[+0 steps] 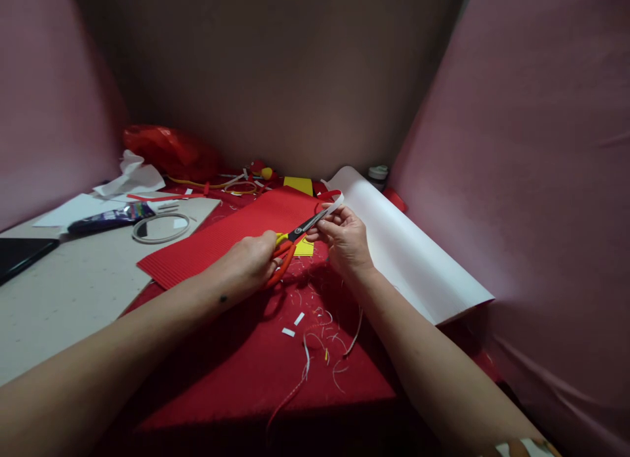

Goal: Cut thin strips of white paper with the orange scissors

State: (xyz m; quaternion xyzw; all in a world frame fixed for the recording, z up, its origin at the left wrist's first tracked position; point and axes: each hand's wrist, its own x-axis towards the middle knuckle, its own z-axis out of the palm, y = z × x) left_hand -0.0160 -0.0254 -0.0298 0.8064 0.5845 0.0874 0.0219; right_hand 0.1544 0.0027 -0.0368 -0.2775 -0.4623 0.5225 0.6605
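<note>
My left hand [253, 260] is closed round the yellow and orange handles of a pair of scissors [298, 233]. The blades point up and to the right, towards my right hand [347, 239]. Between its fingertips my right hand pinches a narrow paper strip [336, 203], white on one face and red on the other, curled into a loop. The blade tips lie against the strip by my right fingers; whether they are closed is hard to see. Under the scissors, a red corrugated sheet [231, 230] lies on the table, with a yellow piece [304, 247] close by.
A curved white sheet [394, 247] stretches along the right. White scraps [289, 332] and loose threads [308, 358] litter the red cloth in front. To the left, a ring [161, 239] and a dark tube [111, 218] lie on a pale board [73, 280]. A red plastic bag [167, 148] sits behind.
</note>
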